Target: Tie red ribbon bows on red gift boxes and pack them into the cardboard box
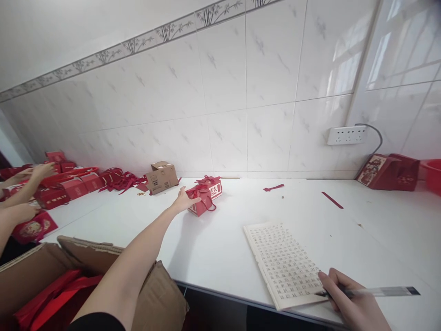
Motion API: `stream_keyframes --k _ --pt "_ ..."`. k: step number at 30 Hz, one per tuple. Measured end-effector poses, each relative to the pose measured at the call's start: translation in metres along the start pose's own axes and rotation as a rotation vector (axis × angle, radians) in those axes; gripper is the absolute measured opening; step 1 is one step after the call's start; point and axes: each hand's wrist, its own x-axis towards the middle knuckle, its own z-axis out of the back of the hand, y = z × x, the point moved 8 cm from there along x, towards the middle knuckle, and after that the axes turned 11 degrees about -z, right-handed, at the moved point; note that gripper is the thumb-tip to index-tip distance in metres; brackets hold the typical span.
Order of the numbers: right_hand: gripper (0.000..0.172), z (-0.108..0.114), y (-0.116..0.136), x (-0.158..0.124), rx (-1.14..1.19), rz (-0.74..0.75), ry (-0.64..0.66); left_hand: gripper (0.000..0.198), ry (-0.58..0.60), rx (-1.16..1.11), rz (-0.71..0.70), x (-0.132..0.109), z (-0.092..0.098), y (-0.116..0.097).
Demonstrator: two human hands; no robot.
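Left hand (184, 198) stretched far across the white table (241, 239), open with fingers spread. Its tips touched the near-left side of a small red gift box (201, 206) without closing on it. That box stood mid-table toward the far side, just in front of a second red box (213, 186) (the two looked to be touching, though I could not be sure). Right hand (349, 296) lay at the near right edge, curled around a pen (379, 291) whose tip rested on a booklet (284, 264) of printed characters.

By my reading the step in hand was the reach to the box: contact, but no hold. A grasp would call for the fingers to wrap its top or ribbon handle without knocking its neighbour. At far left another person's hands (32, 174) were among more red boxes (74, 186).
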Motion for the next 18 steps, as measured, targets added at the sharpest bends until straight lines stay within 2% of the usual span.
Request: stream_keyframes --k 3,6,9,11,14,16,18 --pt "0.052 0.002 0.007 0.0 0.014 0.007 0.044 0.106 0.131 -0.035 -0.029 -0.021 -0.015 -0.022" --pt "0.048 0.001 0.027 0.001 0.021 0.038 0.138 0.097 0.368 -0.023 -0.143 -0.053 -0.038 -0.057" --pt "0.051 -0.013 0.075 0.008 0.058 0.206 0.313 0.088 0.637 0.109 -0.266 -0.092 -0.057 -0.093" --pt "0.05 -0.03 0.109 0.019 0.062 0.311 0.382 0.088 0.741 0.221 -0.277 -0.111 -0.061 -0.109" --pt "0.041 -0.074 0.142 0.04 -0.018 0.381 0.507 0.094 0.799 0.387 -0.244 -0.129 -0.06 -0.123" --pt "0.04 -0.104 0.149 0.049 -0.012 0.408 0.605 0.097 0.791 0.415 -0.244 -0.137 -0.062 -0.127" --pt "0.039 -0.122 0.147 0.056 0.071 0.384 0.652 0.096 0.742 0.346 -0.291 -0.141 -0.065 -0.129"
